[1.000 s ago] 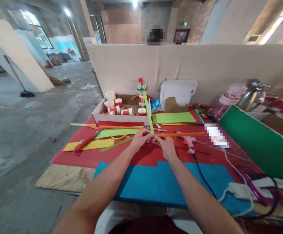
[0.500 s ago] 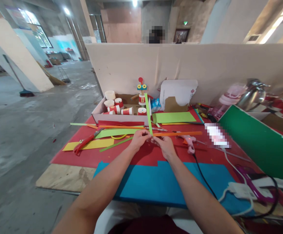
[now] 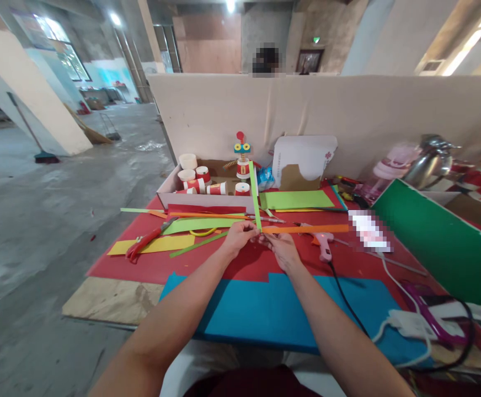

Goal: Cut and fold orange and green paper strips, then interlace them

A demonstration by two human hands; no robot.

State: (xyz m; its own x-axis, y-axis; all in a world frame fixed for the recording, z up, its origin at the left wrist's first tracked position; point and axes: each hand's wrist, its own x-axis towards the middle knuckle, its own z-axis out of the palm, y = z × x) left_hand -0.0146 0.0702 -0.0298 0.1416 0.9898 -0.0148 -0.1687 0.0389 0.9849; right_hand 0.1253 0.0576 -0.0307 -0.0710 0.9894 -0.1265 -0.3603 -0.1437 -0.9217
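Over the red-covered table, my left hand pinches the lower end of a green paper strip that stands upright. My right hand is closed at the same spot, gripping the end of an orange paper strip that runs out to the right. The two strips meet at a right angle between my fingertips. Fingers hide how the ends overlap. Another green strip slants down to the left of my left hand. Just right of my right hand lies a pink glue gun.
Red-handled scissors rest on yellow paper at the left. A box of paper cups stands behind, with a cup figure. To the right are a green board, a power strip and cables.
The orange strip's far end has shifted slightly to the right. Both hands stay at the joined ends, with the right fingers slightly rearranged.
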